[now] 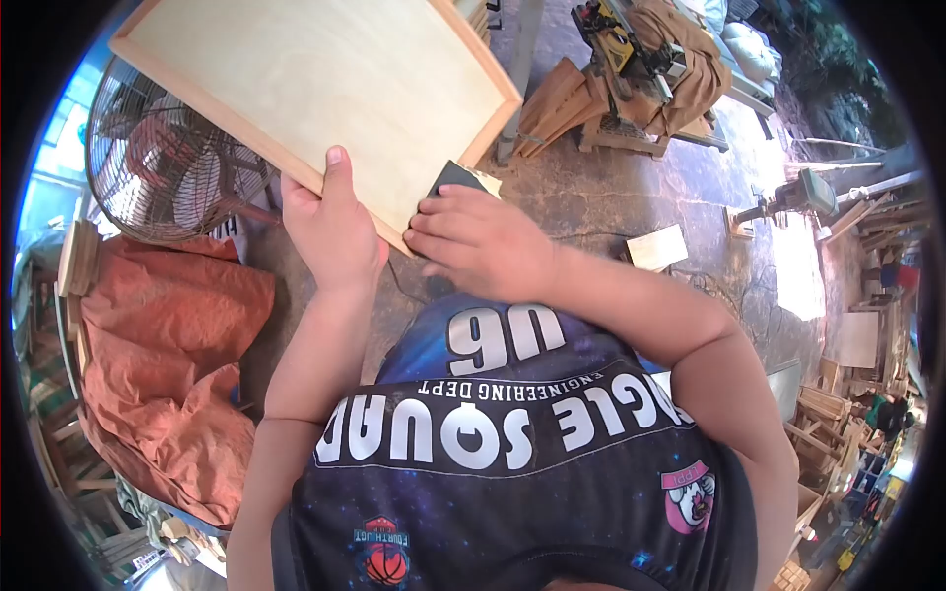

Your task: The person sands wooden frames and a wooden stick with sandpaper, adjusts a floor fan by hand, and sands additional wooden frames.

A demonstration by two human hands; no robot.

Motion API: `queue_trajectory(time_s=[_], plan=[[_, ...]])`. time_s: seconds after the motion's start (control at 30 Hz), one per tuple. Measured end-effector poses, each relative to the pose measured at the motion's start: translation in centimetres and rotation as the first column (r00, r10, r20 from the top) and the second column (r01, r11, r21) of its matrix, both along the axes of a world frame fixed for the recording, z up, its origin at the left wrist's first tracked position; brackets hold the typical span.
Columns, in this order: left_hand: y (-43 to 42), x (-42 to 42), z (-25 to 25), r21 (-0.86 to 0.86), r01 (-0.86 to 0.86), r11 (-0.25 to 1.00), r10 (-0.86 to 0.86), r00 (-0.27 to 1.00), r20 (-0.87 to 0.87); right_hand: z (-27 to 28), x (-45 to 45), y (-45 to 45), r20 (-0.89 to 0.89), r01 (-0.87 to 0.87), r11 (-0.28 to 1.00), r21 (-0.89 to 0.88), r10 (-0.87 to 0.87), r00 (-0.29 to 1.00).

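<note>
A shallow wooden tray (325, 84) with a pale flat panel and a raised light-wood rim is held up at the top of the head view. My left hand (335, 222) grips its near edge, the thumb over the rim and the fingers hidden underneath. At the tray's near right corner, my right hand (483, 241) presses a dark sheet of sandpaper (455, 177) against the wood. Its fingers are bent over the sheet and the rim.
A round caged fan (163, 158) stands at the left, above an orange-red cloth (172, 364). Woodworking machinery (631, 49) with brown cloth is at the upper right. A wood block (657, 248) lies on the concrete floor (581, 197). Stacked wood pieces (828, 419) line the right side.
</note>
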State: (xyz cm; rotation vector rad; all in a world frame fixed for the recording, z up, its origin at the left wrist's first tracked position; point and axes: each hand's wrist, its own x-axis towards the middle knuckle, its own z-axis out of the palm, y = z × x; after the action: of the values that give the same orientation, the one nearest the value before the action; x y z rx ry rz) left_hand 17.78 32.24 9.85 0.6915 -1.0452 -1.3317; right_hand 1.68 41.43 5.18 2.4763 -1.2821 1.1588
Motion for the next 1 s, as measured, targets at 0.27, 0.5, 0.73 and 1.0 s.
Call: queue_trajectory(time_s=[0.27, 0.5, 0.73, 1.0], plan=[[0.3, 0.3, 0.0, -0.062, 0.011, 0.998, -0.011, 1.000, -0.004, -0.2, -1.2, -0.7, -0.012, 0.018, 0.998, -0.058, -0.019, 1.000], [0.0, 2.6, 0.1, -0.021, 0.162, 0.987, -0.161, 0.986, 0.033, -2.9, -11.0, -4.2, -0.058, 0.140, 0.989, -0.046, -0.143, 0.988], [-1.1, 4.9, -0.9, 0.023, 0.075, 0.997, -0.078, 0.973, 0.217, -5.0, -14.8, -2.4, -0.146, 0.377, 0.919, -0.111, -0.390, 0.909], [-4.1, 4.7, -1.9, 0.200, 0.347, 0.916, -0.389, 0.888, 0.246, -3.8, -9.3, -2.3, 0.803, -0.181, 0.828, 0.530, -0.559, -0.208]])
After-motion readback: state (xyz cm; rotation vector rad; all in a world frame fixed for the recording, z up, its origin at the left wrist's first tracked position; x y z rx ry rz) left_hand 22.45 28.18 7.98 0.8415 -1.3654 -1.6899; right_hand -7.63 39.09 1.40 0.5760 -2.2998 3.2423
